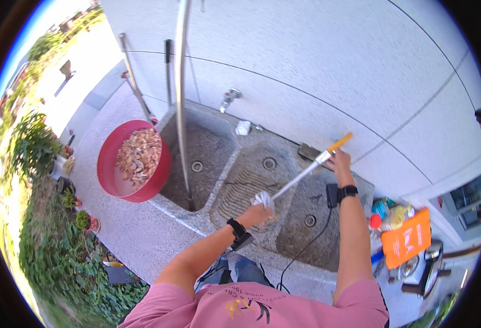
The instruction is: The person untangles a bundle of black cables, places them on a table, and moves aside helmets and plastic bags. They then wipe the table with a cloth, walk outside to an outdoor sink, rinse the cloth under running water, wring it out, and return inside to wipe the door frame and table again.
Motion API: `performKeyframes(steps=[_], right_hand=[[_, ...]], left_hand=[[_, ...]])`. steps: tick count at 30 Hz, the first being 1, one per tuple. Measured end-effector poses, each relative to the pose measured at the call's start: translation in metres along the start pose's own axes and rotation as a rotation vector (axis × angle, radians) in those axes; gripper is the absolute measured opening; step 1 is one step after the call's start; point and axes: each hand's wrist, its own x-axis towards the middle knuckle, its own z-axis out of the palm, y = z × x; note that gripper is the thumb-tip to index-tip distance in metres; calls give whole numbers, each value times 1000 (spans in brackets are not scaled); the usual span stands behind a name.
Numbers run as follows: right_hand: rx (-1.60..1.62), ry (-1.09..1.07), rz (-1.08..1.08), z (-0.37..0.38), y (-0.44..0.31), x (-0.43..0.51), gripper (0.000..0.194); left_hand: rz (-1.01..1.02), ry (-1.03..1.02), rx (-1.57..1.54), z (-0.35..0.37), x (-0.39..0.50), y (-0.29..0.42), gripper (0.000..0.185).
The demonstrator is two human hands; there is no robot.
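My left hand (257, 215) is closed round a crumpled pale cloth (264, 200) at the lower end of a metal pole (302, 175), above the ribbed washboard part of a stone sink (240, 190). My right hand (339, 160) is at the pole's upper end, just below its yellow handle (340, 142); the fingers are partly hidden, so their hold is not plain. Both wrists wear black straps with small black boxes, and a black cable hangs from the right one.
Left of the sink stands a red tub (164, 172) of pale chopped pieces. A long metal pole (180, 82) leans in the left basin. A tap (230, 98) is on the wall. An orange bag (406, 240) and bottles lie to the right; potted plants (88, 221) edge the paving.
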Motion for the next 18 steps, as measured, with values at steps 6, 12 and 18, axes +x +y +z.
performKeyframes(steps=[6, 12, 18], right_hand=[[871, -249, 264, -16, 42, 57, 29], [800, -326, 429, -1, 78, -63, 110], [716, -765, 748, 54, 106, -225, 76]], left_hand=[[57, 173, 259, -16, -21, 4, 56], [59, 197, 31, -24, -16, 26, 65], [242, 386, 922, 4, -10, 44, 66]])
